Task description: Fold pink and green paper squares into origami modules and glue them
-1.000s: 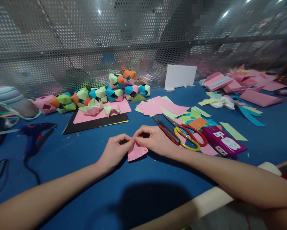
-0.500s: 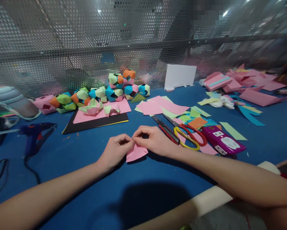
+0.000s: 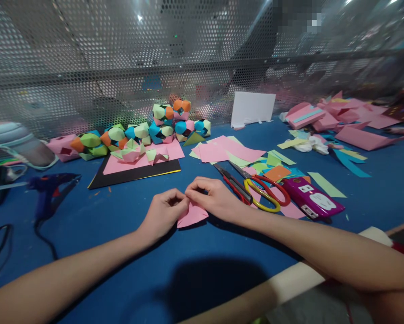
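Note:
A small pink piece of folded paper [image 3: 192, 217] is pinched at its far edge between both hands, just above the blue table. My left hand [image 3: 164, 212] is closed on its left side, thumb and forefinger together. From the right, my right hand [image 3: 217, 200] grips the same edge, its fingertips meeting those of the left. The fingers cover the paper's upper part. Right of my right hand lie a red-and-black utility knife [image 3: 234, 185] and scissors [image 3: 265, 193] with red and yellow handles.
Folded paper balls [image 3: 161, 130] line the back beside a black sheet [image 3: 130, 177]. A glue gun [image 3: 49, 191] and a tumbler [image 3: 19, 141] stand left. Pink sheets [image 3: 222, 149], paper scraps and a purple packet [image 3: 313, 198] lie right. A perforated metal panel [image 3: 103, 54] rises behind.
Both hands keep their pinch on the pink paper, with only a very slight shift of the fingers. Objects on the table stay in place.

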`<action>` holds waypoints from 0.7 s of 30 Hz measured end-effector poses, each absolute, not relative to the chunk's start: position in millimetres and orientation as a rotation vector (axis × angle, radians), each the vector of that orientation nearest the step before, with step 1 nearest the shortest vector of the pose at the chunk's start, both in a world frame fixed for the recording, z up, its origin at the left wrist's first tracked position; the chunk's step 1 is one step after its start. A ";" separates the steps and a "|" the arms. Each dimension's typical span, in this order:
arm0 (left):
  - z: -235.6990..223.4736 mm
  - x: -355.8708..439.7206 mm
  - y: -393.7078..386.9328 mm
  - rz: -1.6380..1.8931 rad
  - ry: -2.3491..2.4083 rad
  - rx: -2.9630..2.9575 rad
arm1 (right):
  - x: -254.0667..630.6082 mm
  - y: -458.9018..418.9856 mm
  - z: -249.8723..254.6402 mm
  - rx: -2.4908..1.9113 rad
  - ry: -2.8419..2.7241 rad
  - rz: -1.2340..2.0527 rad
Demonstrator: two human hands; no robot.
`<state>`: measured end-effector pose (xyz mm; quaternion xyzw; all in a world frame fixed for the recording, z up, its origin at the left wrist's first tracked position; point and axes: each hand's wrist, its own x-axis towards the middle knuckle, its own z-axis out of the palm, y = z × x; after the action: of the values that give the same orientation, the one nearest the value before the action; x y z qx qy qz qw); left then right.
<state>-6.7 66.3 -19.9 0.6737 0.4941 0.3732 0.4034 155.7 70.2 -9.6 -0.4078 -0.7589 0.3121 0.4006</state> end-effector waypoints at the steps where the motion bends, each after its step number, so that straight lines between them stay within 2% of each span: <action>1: -19.7 -6.9 67.2 0.967 1.255 1.676 | 156.4 70.3 -7.5 -1.044 -1.916 0.807; 6: -19.7 -8.3 71.6 1.063 1.303 1.557 | 156.1 69.1 -3.6 -1.219 -1.969 0.730; 11: -19.4 -8.0 71.8 1.054 1.275 1.528 | 155.4 69.6 -10.7 -1.203 -2.044 0.600; 21: -20.7 -7.7 71.6 1.070 1.236 1.500 | 157.6 72.8 -12.7 -1.210 -2.070 0.557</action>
<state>-7.7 71.6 -20.7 0.6055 0.4990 0.4317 0.4451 157.6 72.8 -12.7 -0.4634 -0.7928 0.2132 0.3336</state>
